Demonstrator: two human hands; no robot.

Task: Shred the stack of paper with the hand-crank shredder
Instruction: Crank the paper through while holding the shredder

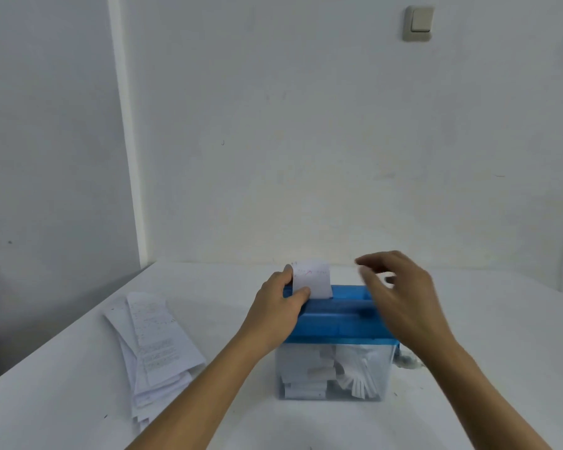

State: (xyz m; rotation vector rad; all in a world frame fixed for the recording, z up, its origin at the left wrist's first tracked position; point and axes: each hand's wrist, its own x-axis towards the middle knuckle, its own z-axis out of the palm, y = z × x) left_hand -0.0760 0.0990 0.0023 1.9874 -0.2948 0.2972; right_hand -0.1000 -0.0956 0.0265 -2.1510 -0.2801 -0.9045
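1 upright slip [313, 280] is pinched in the shredder [332, 323] by the left hand [277, 309]; the right hand [400, 303] is spread empty over its right end.

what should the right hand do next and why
Probably lower the right hand to the crank, seemingly hidden at the right of the shredder, and turn it: the left hand pinches a slip standing in the slot, while the right hovers open.

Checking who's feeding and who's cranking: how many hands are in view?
2. The left hand pinches the paper slip standing in the blue shredder slot; the right hand hovers, blurred, over the shredder's right end.
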